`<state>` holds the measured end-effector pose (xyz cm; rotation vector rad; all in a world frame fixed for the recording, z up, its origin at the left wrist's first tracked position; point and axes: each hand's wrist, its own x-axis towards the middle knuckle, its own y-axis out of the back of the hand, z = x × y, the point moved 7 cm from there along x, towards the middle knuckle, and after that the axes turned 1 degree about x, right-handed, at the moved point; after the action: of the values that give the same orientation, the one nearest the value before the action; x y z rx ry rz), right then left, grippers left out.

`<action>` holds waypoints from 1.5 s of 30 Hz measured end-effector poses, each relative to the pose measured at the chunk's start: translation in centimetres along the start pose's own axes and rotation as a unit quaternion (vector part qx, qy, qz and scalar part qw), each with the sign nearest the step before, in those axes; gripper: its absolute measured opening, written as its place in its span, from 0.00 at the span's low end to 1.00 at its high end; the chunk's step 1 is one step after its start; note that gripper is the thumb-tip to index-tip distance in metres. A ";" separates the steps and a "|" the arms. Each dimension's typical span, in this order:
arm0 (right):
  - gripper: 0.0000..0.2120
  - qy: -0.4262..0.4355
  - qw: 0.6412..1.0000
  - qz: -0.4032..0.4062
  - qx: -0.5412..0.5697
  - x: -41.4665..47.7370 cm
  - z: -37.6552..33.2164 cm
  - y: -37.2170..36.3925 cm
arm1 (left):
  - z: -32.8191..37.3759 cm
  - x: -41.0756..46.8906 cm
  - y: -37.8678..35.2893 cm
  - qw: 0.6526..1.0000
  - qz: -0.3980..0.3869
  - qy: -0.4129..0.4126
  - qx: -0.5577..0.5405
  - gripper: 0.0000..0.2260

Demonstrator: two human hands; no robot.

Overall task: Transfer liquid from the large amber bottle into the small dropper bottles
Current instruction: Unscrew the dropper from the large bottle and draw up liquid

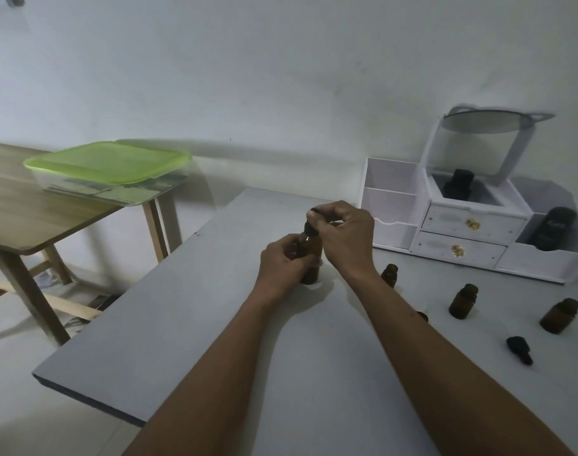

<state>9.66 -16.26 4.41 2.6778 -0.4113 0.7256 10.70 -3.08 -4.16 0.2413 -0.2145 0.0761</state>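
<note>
The large amber bottle (313, 255) stands upright on the grey table (182, 324). My left hand (282, 266) grips its body from the left. Above it, my right hand (345, 236) pinches the black dropper top (312, 222) at the bottle's neck. Three small amber dropper bottles stand open to the right: one (389, 274) close behind my right forearm, one (463, 301) further right, one (559, 315) near the edge. A loose black dropper cap (519, 349) lies on its side in front of them. Another small dark object (422, 315) peeks out beside my right forearm.
A white desk organiser (462, 232) with two drawers, a tilted mirror and dark bottles in its compartments stands at the table's back right. To the left, a wooden side table (34, 222) carries a clear box with a green lid (110, 166). A pale wall lies behind.
</note>
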 end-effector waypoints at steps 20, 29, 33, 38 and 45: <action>0.04 0.050 0.990 0.042 0.125 2.5 -6.0 5.5 | 0.7 -2.0 1.9 0.998 0.043 0.034 0.029 0.33; 0.06 -0.006 0.978 0.077 0.192 3.3 -2.6 13.7 | 2.3 -8.3 0.2 0.996 0.057 0.047 0.042 0.08; 0.08 -0.006 0.986 0.065 0.152 3.5 -1.0 15.0 | 3.3 -7.8 -5.5 0.997 -0.060 0.031 0.039 0.15; 0.04 -0.002 0.991 0.032 0.131 3.5 0.7 15.3 | 4.1 -5.0 -9.9 0.998 -0.050 0.035 0.020 0.29; 0.05 -0.003 0.993 0.009 0.118 3.4 1.4 15.4 | 3.7 -2.9 -11.2 0.998 -0.045 0.010 0.051 0.30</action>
<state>7.58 -31.31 8.82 2.9001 -0.3717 0.8164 8.31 -15.01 -3.88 0.3522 -0.1802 0.0000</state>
